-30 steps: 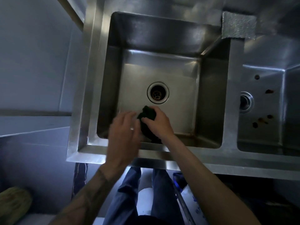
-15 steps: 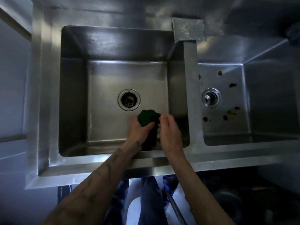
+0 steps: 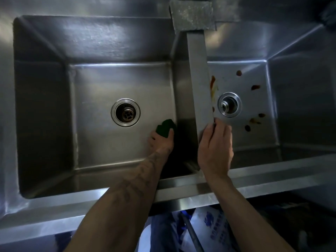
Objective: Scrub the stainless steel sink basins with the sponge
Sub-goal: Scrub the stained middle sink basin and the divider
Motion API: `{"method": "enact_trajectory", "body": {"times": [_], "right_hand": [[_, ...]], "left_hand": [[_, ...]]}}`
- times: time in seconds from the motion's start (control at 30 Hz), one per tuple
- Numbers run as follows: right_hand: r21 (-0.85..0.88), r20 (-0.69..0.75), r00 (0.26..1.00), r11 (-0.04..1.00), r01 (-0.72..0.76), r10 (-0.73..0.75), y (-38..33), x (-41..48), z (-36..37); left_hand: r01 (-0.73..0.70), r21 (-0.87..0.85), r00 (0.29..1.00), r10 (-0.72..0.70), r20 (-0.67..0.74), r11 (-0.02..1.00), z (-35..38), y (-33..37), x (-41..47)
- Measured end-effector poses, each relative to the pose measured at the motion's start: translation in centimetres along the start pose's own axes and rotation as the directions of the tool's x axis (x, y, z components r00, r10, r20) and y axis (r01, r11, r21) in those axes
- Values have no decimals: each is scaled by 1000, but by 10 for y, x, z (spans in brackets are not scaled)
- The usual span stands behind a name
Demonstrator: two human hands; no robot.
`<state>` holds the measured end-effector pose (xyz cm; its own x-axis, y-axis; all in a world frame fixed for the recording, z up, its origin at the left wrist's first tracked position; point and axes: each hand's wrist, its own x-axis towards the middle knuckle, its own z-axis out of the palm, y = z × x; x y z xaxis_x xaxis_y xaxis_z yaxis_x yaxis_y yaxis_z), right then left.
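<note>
- Grey scouring pad (image 3: 192, 15): far beyond the grip, slightly to its right.
- White printed bag (image 3: 212, 226): nearer than the grip, to its right.
- Blue trousers (image 3: 161, 233): just left of the bag.

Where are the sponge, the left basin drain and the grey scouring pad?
sponge (image 3: 166, 127), head view, middle of exposed green part
left basin drain (image 3: 125, 112), head view, centre of the strainer
grey scouring pad (image 3: 192, 14), head view, middle of its top face
</note>
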<state>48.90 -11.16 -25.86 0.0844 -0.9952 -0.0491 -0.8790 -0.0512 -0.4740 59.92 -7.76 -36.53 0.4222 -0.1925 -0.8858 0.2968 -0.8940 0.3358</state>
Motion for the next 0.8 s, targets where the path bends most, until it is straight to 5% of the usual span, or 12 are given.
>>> {"method": "enact_trajectory", "body": {"times": [0.17, 0.27, 0.43, 0.6, 0.8], "right_hand": [[-19, -3, 1000, 1000, 6, -6, -2, -1, 0], [-25, 5, 1000, 1000, 10, -9, -3, -1, 0], [-31, 7, 1000, 1000, -7, 7, -5, 0, -1], [-38, 2, 1000, 999, 0, 0, -5, 0, -1], [-36, 19, 1000, 999, -5, 6, -6, 0, -1]], "left_hand": [[128, -381, 959, -17, 282, 915, 4, 8, -21], [126, -468, 911, 85, 404, 875, -12, 13, -45], [-154, -364, 942, 248, 227, 919, 1, 16, -69], [-55, -208, 989, 83, 125, 977, 15, 26, -59], [-325, -338, 930, 363, 56, 884, 13, 19, -71]]}}
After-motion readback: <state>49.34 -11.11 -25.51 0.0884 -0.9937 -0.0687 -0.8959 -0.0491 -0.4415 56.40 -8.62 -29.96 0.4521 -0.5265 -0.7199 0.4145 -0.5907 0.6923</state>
